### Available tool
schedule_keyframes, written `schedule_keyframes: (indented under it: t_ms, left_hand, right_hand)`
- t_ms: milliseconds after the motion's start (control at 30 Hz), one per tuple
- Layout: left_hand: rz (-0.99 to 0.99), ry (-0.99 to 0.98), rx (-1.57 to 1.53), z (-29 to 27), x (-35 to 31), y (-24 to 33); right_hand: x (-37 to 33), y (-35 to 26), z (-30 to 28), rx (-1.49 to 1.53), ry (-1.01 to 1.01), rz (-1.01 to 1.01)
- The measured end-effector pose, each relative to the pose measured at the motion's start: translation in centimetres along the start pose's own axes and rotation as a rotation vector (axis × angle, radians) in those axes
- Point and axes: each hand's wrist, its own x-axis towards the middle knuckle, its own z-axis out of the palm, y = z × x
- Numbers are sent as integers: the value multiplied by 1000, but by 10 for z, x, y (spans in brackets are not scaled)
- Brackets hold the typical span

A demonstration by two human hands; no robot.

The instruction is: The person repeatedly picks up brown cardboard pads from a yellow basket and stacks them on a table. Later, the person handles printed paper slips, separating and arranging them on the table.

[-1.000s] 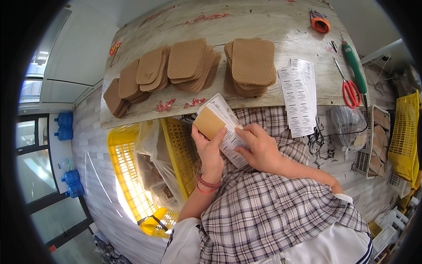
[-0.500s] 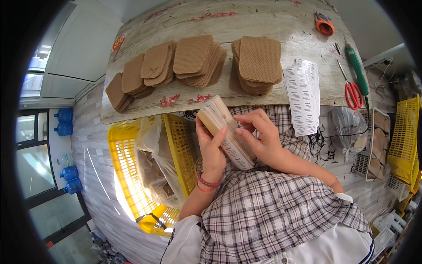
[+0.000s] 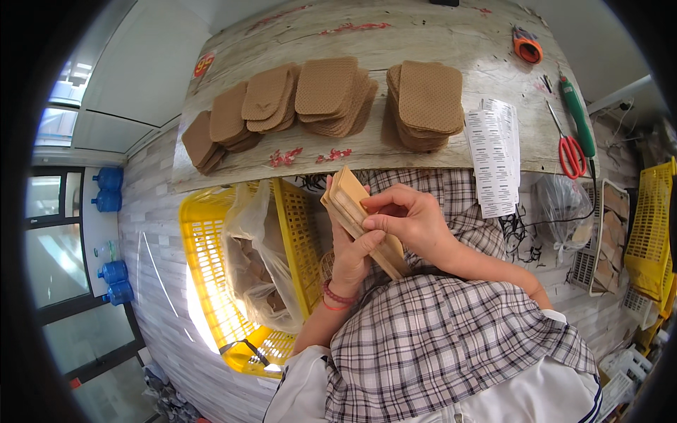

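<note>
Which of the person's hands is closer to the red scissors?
The right hand: it's left of the red scissors and lower in the picture, at the tan bundle. The left hand grips that bundle farther left.

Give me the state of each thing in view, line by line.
Left hand: closed around tan stack
Right hand: touching the stack, pinch unclear
Tan stack: held tilted
Brown pads: stacked
Label sheets: overlapping, overhanging table edge
Scissors: closed, lying down
Green tool: lying down, corded
Yellow crate: open, holding plastic bag
</note>
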Motion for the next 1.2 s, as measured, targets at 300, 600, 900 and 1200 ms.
schedule_keyframes:
  t_ms: [300,600,900,1200]
  left_hand:
    - [102,25,8,16,-6,4]
    - [323,94,218,33,-15,15]
    - [240,178,347,32,-16,14]
    - [182,344,451,34,4,8]
  right_hand:
    - [-9,-3,-6,49,25,-28]
    - [-13,-1,-19,135,134,38]
    - [-16,-7,-22,242,184,-88]
    - [-13,-52,-81,516,425,-379]
